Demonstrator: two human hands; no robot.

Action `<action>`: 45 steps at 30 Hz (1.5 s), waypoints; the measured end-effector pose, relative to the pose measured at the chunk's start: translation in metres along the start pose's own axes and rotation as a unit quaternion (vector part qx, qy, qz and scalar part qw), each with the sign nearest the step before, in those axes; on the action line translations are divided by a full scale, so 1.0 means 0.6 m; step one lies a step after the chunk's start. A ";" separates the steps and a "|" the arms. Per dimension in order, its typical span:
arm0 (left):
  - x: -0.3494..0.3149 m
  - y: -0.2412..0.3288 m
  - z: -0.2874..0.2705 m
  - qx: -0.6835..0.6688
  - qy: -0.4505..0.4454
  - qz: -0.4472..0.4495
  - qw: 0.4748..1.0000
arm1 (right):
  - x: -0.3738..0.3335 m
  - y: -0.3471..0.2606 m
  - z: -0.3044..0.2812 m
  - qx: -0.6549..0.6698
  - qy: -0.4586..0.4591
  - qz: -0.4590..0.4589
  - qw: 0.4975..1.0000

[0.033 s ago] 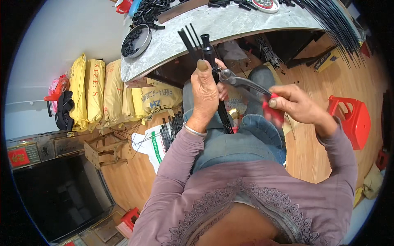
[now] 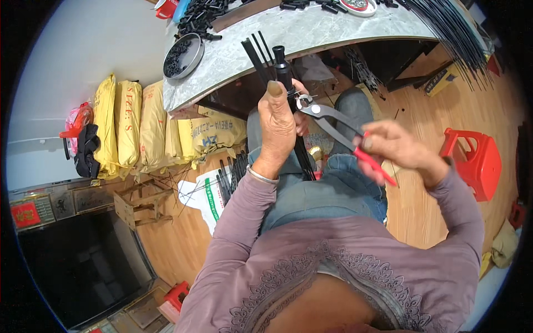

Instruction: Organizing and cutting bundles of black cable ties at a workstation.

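So, left hand [image 2: 277,122] around black rods [image 2: 303,158], right hand [image 2: 394,145] around red-handled pliers [image 2: 335,131].

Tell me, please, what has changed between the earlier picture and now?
The red-handled pliers have opened wider, their lower side swinging downward in the picture as the right hand spread its grip. Nothing was taken or let go. The left hand stays around the black rods.
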State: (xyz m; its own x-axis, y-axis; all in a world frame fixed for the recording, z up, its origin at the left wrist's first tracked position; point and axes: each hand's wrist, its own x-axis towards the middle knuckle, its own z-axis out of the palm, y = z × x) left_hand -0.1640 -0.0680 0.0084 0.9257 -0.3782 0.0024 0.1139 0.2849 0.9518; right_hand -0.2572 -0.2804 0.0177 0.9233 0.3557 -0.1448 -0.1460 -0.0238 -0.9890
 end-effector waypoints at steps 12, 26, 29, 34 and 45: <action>-0.001 0.003 -0.003 0.033 0.031 0.023 0.999 | 0.002 -0.032 -0.008 -0.284 0.031 -0.104 0.953; -0.006 0.004 0.002 0.025 -0.002 0.028 0.999 | 0.006 -0.050 -0.010 -0.355 0.027 -0.057 0.933; -0.001 0.001 -0.002 0.007 -0.022 0.021 1.000 | 0.001 -0.039 -0.006 -0.312 0.030 -0.042 0.949; 0.000 0.001 0.002 0.020 -0.045 0.018 0.999 | 0.009 -0.050 -0.019 0.092 -0.150 0.209 0.962; 0.001 0.010 0.002 0.042 -0.044 -0.003 0.998 | 0.003 -0.055 0.038 0.142 -0.095 0.249 0.953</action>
State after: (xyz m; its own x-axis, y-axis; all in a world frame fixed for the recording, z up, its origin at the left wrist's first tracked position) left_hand -0.1633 -0.0677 0.0145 0.8896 -0.4563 0.0199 0.0850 0.2082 0.9744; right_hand -0.2589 -0.2575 0.0510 0.6383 0.5293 -0.5590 -0.6640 0.0112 -0.7476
